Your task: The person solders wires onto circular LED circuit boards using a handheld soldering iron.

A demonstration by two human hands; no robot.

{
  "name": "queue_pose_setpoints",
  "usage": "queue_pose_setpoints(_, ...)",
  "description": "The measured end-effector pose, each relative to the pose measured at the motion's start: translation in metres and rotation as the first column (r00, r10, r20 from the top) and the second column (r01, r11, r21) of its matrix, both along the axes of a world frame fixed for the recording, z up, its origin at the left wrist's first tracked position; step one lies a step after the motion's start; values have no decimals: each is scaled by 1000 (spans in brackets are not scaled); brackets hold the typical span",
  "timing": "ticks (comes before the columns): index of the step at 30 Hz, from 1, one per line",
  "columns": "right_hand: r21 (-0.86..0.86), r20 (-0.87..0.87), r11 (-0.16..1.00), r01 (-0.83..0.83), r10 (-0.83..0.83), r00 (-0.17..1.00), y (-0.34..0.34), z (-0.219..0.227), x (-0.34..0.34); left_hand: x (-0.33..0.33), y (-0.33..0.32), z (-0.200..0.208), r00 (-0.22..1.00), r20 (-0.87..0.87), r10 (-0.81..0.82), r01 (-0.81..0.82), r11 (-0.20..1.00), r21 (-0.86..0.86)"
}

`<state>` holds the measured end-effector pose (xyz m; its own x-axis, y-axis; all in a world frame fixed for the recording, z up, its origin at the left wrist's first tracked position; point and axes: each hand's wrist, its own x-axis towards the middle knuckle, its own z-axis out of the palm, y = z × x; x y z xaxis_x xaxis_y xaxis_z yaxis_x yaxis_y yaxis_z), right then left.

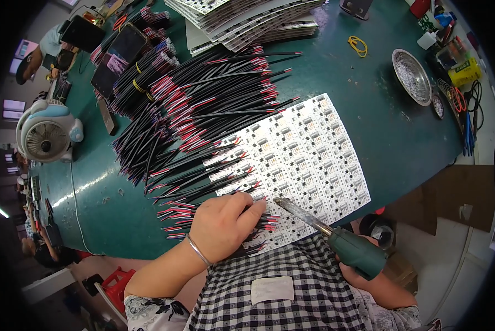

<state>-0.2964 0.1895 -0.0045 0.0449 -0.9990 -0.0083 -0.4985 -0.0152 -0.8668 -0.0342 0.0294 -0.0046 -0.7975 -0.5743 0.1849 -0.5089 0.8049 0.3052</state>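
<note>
A white circuit board panel [313, 154] with rows of small components lies at an angle in front of me. Short black cables [203, 160] with red and white ends reach onto its left edge. Over that edge, my left hand [220, 223] is closed, thumb and forefinger pinched at a cable end that their tips largely hide. My right hand [351, 271] grips the green handle of a soldering iron [358, 252], partly hidden behind it. The iron's metal tip points left, just above the board and close to my left fingertips.
Bundled black cables [225, 83] lie behind the board, beside stacked panels [253, 25]. Two phones [129, 44] rest on bundles at left, near a small fan [48, 132]. A metal bowl [412, 77] and yellow loop [358, 47] sit at right. Other people are far left.
</note>
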Motion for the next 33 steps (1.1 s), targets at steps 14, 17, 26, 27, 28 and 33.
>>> queue_pose_setpoints(14,-80,-76,993,-90,84,994,1,0,-2,2,-8,-4,997,-38,-66,67,997,44)
queue_pose_setpoints(17,-76,-59,992,-103,99,993,-2,-4,-3,2,-8,-6,997,-46,-65,67,997,43)
queue_pose_setpoints(26,201,413,971,130,-204,887,18,-24,8,1,-9,-6,996,-59,-70,72,997,36)
queue_pose_setpoints(27,321,699,928,191,-368,613,11,-24,13,1,-9,-6,996,-58,-73,75,997,31)
queue_pose_setpoints(28,180,681,981,70,-176,711,3,-37,5,2,-9,-6,996,-55,-71,73,997,31)
queue_pose_setpoints(33,129,720,974,186,-221,658,-32,-37,22,5,-9,-5,997,-45,-69,69,998,7)
